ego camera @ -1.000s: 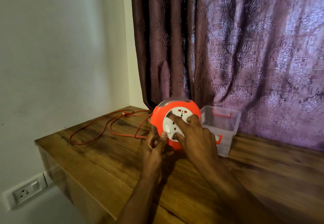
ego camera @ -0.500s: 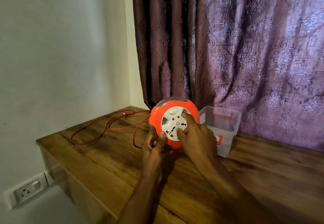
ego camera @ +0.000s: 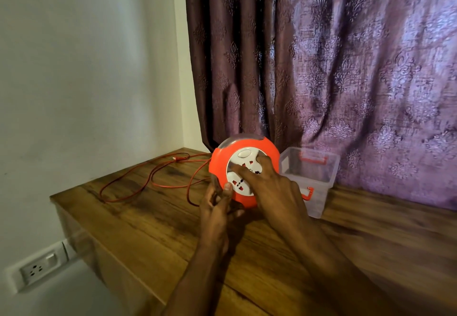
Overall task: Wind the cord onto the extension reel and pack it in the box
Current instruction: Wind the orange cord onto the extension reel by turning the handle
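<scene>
A round orange extension reel [ego camera: 220, 165] with a white socket face stands on edge on the wooden table [ego camera: 153, 229]. My left hand [ego camera: 217, 207] grips its lower left rim, thumb on the front. My right hand [ego camera: 269, 187] lies across the white face with straight fingers pressing on it. The thin red cord [ego camera: 148, 182] runs out of the reel's left side and lies in loose loops on the table, its plug [ego camera: 176, 158] near the back wall. A clear plastic box [ego camera: 311, 179] with orange latches stands open just right of the reel.
A purple patterned curtain [ego camera: 321, 68] hangs behind the table. The table's left edge drops off beside a white wall, where a wall socket [ego camera: 40, 267] sits low down. Bare wood stretches in front and to the right.
The white socket face has turned under my right hand's fingers. The cord loops on the table have shortened and shifted toward the reel. My left hand has stayed on the rim.
</scene>
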